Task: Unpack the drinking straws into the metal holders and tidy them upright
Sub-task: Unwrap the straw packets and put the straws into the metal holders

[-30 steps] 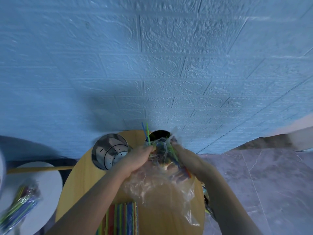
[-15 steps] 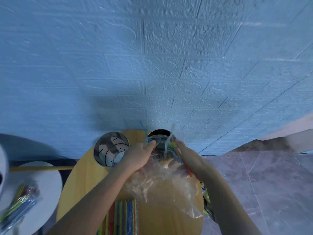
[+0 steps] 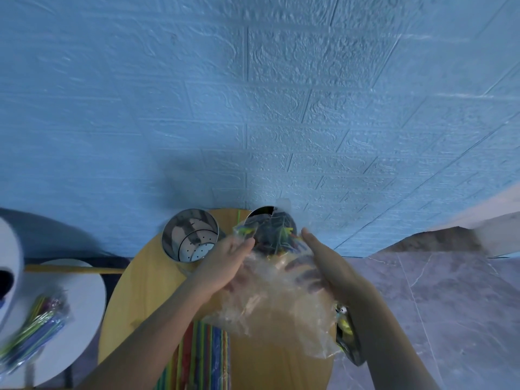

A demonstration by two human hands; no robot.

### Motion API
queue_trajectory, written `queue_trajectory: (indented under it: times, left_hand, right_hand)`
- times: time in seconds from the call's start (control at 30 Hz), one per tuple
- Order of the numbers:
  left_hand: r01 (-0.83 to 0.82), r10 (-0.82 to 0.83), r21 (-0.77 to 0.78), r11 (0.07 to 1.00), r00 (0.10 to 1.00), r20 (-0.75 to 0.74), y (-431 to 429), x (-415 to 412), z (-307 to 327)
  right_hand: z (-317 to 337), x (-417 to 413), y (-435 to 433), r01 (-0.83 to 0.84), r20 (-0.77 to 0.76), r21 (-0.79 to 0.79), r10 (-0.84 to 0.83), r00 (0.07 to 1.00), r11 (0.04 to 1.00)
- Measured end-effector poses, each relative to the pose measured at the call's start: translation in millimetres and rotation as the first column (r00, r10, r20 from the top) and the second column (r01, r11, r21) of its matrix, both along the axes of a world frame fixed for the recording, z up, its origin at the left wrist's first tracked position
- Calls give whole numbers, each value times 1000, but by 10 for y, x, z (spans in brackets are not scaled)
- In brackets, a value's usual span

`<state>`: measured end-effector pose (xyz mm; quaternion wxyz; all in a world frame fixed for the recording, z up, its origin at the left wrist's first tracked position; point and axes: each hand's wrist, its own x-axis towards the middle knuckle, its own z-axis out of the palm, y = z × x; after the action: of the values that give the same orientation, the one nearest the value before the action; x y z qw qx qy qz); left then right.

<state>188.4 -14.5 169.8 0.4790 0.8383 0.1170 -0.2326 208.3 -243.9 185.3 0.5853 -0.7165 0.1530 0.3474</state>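
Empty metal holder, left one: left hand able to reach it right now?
Probably yes. The left hand is right beside the empty metal holder, nothing between them, and its top is open. But that hand grips the plastic bag, so it must let go first.

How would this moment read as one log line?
left hand: holds plastic bag | right hand: holds plastic bag | straws: in right holder | left holder: empty
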Motion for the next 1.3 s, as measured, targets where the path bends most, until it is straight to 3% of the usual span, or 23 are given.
queue_trajectory:
  times: [0.2,0.43,0.8,1.07,1.3]
  left_hand:
    - [48,-37,-87,995,993,116,30,-260,65]
    - [95,-82,-145,985,992,93,102,-541,-91]
    - [54,-55,157,986,998,8,224,-1052,-690]
    - [-101,103,138,985,995,-6,230,-1317,-1144]
    - [-152,148,140,978,988,36,58,-1297,-1204]
  right_hand:
    - [-73,-313,0,142,159,98,-157,975,985]
    - [-278,-609,-87,175,206,81,-188,960,981]
    - [-1036,-930,-134,-25,215,-126,52,975,992]
    - [-1275,-1027,-124,-49,195,-149,78,978,988]
    - [-958,-752,-197,176,515,-92,-104,851,980]
